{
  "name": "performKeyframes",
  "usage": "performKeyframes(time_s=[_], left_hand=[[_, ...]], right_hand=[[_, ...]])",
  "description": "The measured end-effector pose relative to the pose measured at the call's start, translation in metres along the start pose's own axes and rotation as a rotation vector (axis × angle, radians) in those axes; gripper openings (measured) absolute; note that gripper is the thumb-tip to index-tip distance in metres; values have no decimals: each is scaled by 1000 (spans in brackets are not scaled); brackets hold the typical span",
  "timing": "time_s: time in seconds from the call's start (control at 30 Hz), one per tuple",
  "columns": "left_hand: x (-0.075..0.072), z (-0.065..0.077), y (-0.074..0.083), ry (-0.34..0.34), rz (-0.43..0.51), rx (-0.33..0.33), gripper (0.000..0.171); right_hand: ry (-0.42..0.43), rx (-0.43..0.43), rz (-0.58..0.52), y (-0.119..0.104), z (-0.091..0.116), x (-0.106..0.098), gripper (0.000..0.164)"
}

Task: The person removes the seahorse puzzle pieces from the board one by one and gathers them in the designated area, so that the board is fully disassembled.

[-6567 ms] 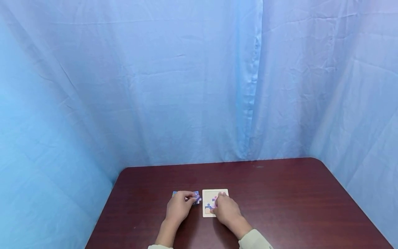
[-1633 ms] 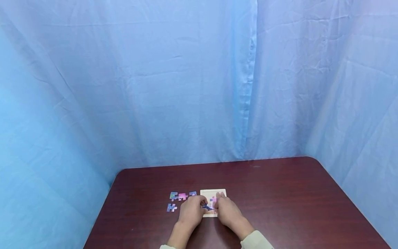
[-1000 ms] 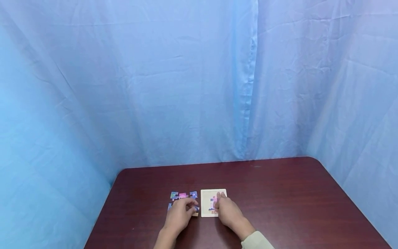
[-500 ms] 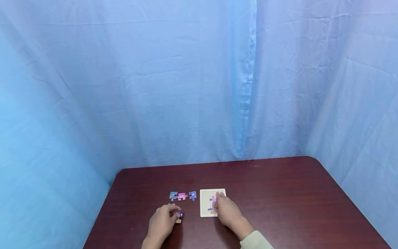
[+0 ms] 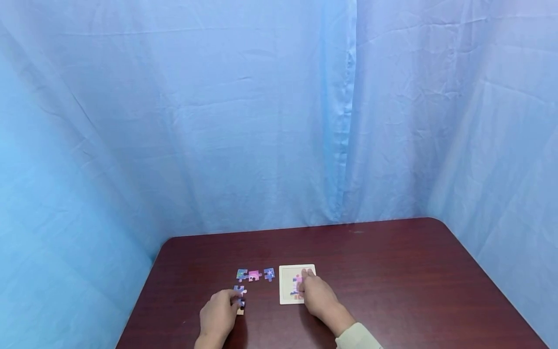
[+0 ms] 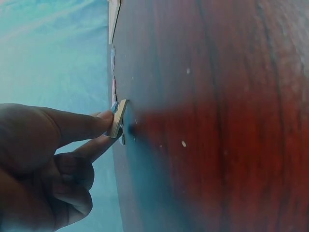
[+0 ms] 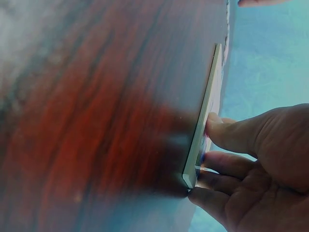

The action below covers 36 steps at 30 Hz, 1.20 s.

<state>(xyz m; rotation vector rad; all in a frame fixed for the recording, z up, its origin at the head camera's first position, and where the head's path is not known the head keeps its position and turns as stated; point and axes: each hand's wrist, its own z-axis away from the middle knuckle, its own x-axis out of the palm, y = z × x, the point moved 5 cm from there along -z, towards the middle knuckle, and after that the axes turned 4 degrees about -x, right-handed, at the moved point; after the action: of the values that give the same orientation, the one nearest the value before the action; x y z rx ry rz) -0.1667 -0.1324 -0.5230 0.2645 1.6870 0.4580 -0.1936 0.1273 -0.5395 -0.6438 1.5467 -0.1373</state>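
My left hand (image 5: 218, 312) pinches a jigsaw puzzle piece (image 6: 118, 118) between thumb and fingertips, left of the tray. In the left wrist view the piece is tilted, its pale wooden edge showing, close over the table. Just beyond it lies another blue-and-white puzzle piece (image 5: 239, 289). My right hand (image 5: 320, 295) rests on the right part of a pale square puzzle tray (image 5: 285, 267), thumb over the inside and fingers across the right side. Pink and purple pieces (image 5: 297, 281) show in the tray beside the thumb; the hand hides the rest.
A row of loose pieces lies left of the tray: a blue-green piece (image 5: 241, 274), a pink piece (image 5: 254, 276) and a blue piece with a white star (image 5: 269, 274). The dark red table (image 5: 383, 281) ends at blue curtains (image 5: 253, 145).
My left hand has moved from over the tray to the lower left, carrying a puzzle piece. Fewer pieces show in the tray than before. My right hand has stayed on the tray.
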Motion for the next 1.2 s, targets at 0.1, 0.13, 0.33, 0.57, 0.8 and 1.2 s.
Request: performKeyframes(time_s=[0.1, 0.13, 0.33, 0.57, 0.8, 1.2], left_hand=[[-1, -2, 0, 16, -14, -3, 15], [-1, -3, -1, 16, -20, -5, 15], [2, -7, -4, -22, -40, -33, 17], [3, -9, -5, -41, -45, -60, 21], [7, -8, 15, 2, 21, 16, 22], [27, -11, 65, -29, 82, 162, 18]], right_hand=[[-5, -1, 15, 1, -1, 2, 10], [-4, -3, 16, 1, -1, 2, 10], [10, -8, -5, 2, -1, 4, 11], [14, 4, -35, 3, -1, 4, 14], [23, 13, -46, 4, 0, 1, 14], [54, 66, -78, 6, -4, -1, 46]])
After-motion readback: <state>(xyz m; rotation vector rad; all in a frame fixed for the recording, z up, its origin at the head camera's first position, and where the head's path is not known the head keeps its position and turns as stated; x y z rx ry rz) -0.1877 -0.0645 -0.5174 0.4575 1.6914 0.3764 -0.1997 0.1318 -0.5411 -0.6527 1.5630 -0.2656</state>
